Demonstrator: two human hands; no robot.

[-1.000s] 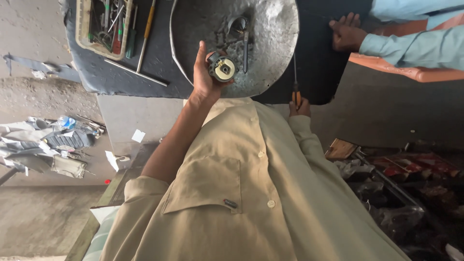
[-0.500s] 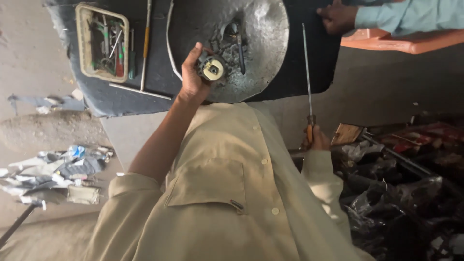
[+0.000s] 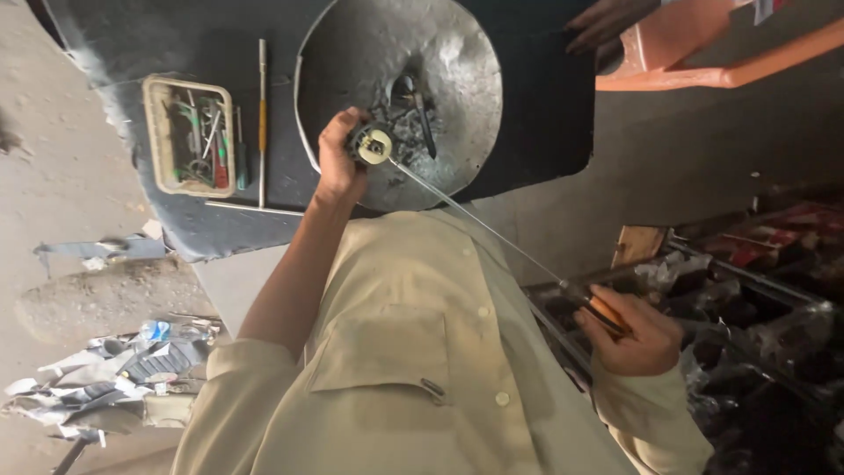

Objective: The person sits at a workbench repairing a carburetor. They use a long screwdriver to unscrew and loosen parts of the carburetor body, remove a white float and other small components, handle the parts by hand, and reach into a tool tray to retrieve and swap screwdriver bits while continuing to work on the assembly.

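Head view, looking down over a beige buttoned shirt (image 3: 413,352) with a chest pocket. Nearest, at lower right: right hand (image 3: 635,332) closed round the orange-and-black handle of a long screwdriver (image 3: 492,227), thin shaft slanting up and left across the shirt. Shaft tip meeting the pale round face of a small metal engine part (image 3: 371,145), held up above the shirt collar. Left hand (image 3: 337,158) clamped on that part from the left, fingers wrapped round its dark body, bare forearm stretched out from a rolled sleeve. Directly behind the part: wide dented metal basin (image 3: 457,79) holding a small heap of dark greasy pieces near its middle. Basin resting on a dark mat (image 3: 220,220) spread over the ground. Left of the basin, on the same mat: cream rectangular tray (image 3: 156,92) of small tools, a second long screwdriver (image 3: 261,105) with yellow handle lying just beside it, a bare rod below. Far top right: orange plastic seat (image 3: 703,62) and another person's hand (image 3: 607,22) at its edge. Scrap paper and rubbish on the ground at lower left.
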